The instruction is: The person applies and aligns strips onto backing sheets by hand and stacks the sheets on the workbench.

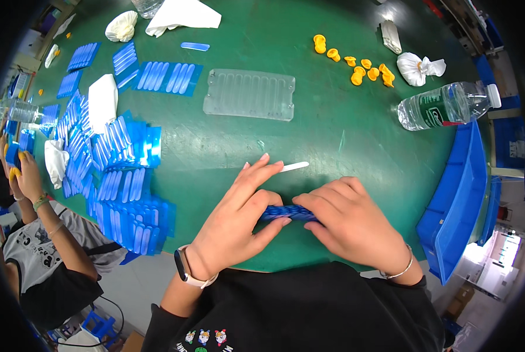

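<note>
Between my two hands, near the table's front edge, is a narrow bundle of blue film strips (290,213). My left hand (236,214) pinches its left end between thumb and curled fingers. My right hand (353,220) closes over its right end, hiding that part. A slim white stick (296,166) shows just past the stretched fingers of my left hand; I cannot tell whether they hold it or it lies on the table. Beyond my hands lies a clear plastic tray (250,112) with long parallel grooves.
Blue sheets with pale strips (127,217) pile up at left, with a single blue strip (195,46) farther back. Yellow rubber finger cots (358,75), a water bottle (444,107) and a long blue bin (453,205) are at right. A co-worker's hands (27,176) work at far left.
</note>
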A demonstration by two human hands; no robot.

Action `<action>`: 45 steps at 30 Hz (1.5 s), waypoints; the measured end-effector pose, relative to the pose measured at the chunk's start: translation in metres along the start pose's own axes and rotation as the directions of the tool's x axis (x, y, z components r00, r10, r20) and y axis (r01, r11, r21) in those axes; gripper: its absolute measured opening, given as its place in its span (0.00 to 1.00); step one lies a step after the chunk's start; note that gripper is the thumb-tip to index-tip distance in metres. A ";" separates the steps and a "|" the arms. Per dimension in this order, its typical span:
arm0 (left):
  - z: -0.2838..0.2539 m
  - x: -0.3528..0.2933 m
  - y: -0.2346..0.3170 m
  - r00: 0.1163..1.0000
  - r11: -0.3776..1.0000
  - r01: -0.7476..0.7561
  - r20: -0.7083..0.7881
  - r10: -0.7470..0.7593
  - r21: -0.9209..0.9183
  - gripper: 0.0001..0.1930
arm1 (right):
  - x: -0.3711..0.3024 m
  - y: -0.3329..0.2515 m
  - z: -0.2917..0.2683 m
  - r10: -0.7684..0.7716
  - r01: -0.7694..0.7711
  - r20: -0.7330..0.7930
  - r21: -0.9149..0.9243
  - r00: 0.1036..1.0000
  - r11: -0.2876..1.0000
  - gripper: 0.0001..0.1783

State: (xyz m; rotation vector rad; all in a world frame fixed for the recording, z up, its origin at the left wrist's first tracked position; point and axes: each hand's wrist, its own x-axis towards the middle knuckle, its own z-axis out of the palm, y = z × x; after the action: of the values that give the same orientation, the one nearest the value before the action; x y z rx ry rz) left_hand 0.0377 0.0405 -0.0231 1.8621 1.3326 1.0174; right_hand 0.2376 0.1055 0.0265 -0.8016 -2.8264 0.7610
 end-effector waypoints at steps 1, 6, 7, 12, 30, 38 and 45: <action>0.004 0.001 0.000 1.000 1.000 -0.006 0.001 0.006 -0.016 0.14 | -0.006 0.006 -0.004 0.004 -0.003 -0.009 0.095 1.000 0.995 0.20; 0.010 -0.001 0.007 1.000 0.989 0.020 -0.009 -0.021 -0.148 0.16 | -0.033 0.028 0.011 0.060 -0.032 -0.076 0.325 0.995 0.945 0.22; 0.010 -0.002 0.010 1.000 0.988 0.022 -0.002 -0.022 -0.152 0.16 | -0.036 0.027 0.013 0.054 -0.018 -0.099 0.332 0.994 0.943 0.23; 0.018 -0.011 0.014 0.997 0.964 0.019 -0.068 -0.038 -0.266 0.22 | -0.032 0.008 0.023 0.103 0.015 -0.208 0.501 0.973 0.865 0.30; 0.023 -0.034 0.012 0.973 0.977 -0.170 -0.177 0.146 -0.127 0.23 | -0.043 0.005 0.054 0.052 0.092 -0.335 0.398 0.941 0.913 0.21; 0.026 -0.036 0.014 0.991 0.983 -0.129 -0.063 0.122 -0.131 0.27 | -0.045 0.000 0.049 0.045 0.063 -0.245 0.417 0.968 0.907 0.22; 0.026 -0.041 0.011 0.991 0.985 -0.093 -0.105 0.079 -0.144 0.25 | -0.045 0.009 0.049 0.058 0.058 -0.229 0.469 0.972 0.881 0.17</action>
State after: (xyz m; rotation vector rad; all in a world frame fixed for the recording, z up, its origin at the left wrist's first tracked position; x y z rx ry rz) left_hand 0.0568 -0.0032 -0.0367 1.7907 1.2054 1.2338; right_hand 0.2690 0.0671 -0.0186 -0.7459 -2.2820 1.2021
